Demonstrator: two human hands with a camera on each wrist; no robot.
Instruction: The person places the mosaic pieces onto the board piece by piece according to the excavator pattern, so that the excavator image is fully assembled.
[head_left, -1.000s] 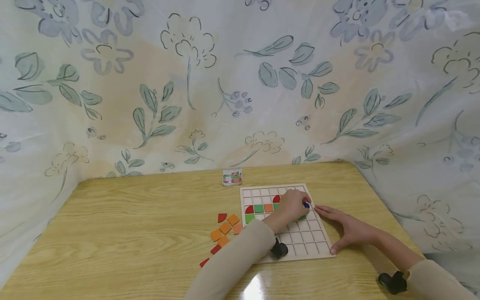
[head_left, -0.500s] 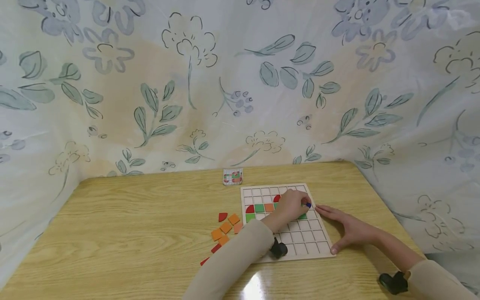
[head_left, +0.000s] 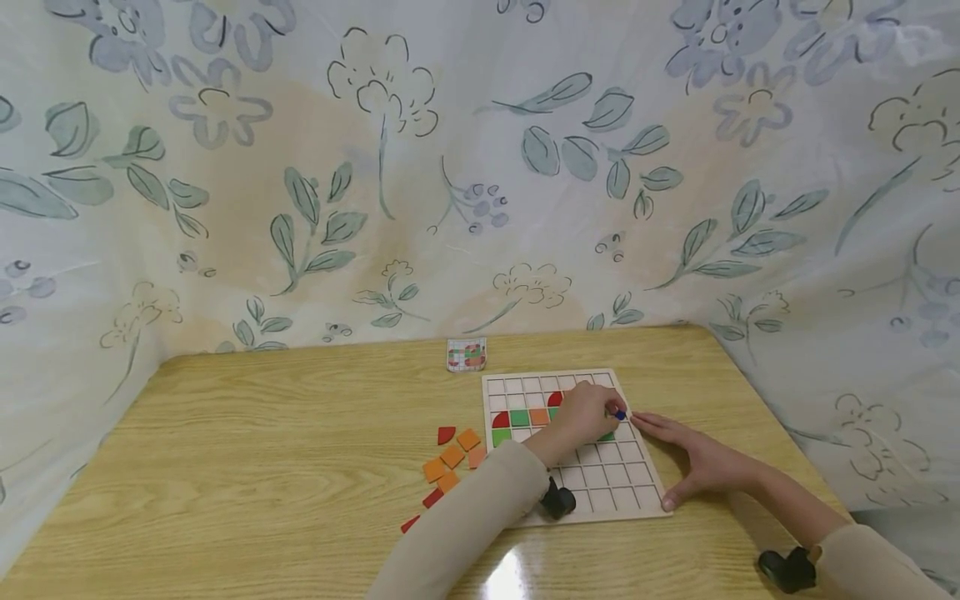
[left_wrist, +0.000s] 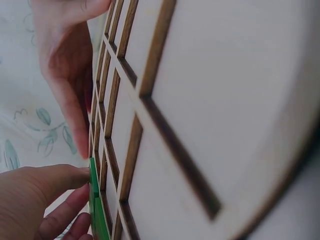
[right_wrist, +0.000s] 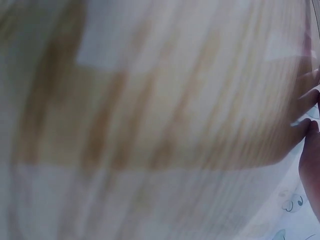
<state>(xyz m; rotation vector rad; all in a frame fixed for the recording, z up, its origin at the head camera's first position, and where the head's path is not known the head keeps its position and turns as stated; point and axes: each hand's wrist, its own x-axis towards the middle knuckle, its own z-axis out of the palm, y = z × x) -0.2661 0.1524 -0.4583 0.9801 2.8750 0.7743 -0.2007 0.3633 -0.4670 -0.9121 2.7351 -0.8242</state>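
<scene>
A pale square board (head_left: 622,477) with a grid of cells lies on the table. My left hand (head_left: 585,410) reaches over its right side and pinches a small dark blue tile (head_left: 620,414) at the fingertips. In the left wrist view my thumb is right at a thin green tile (left_wrist: 94,176), with more green below. My right hand (head_left: 705,458) spreads along the board's right edge, thumb at the near corner and straight fingers higher up. Red quarter-round (head_left: 500,420), green (head_left: 519,417) and orange (head_left: 539,416) tiles fill some cells; my left hand hides others.
Loose orange tiles (head_left: 452,457) and red tiles (head_left: 446,435) lie left of the board, partly behind my left sleeve (head_left: 468,512). A small card with a colored grid pattern (head_left: 467,354) lies behind the board. A floral cloth (head_left: 375,250) hangs behind the wooden table (head_left: 262,467).
The dark blue tile at my left fingertips has shifted slightly right and shows less of its face. My right hand stays at the board's edge.
</scene>
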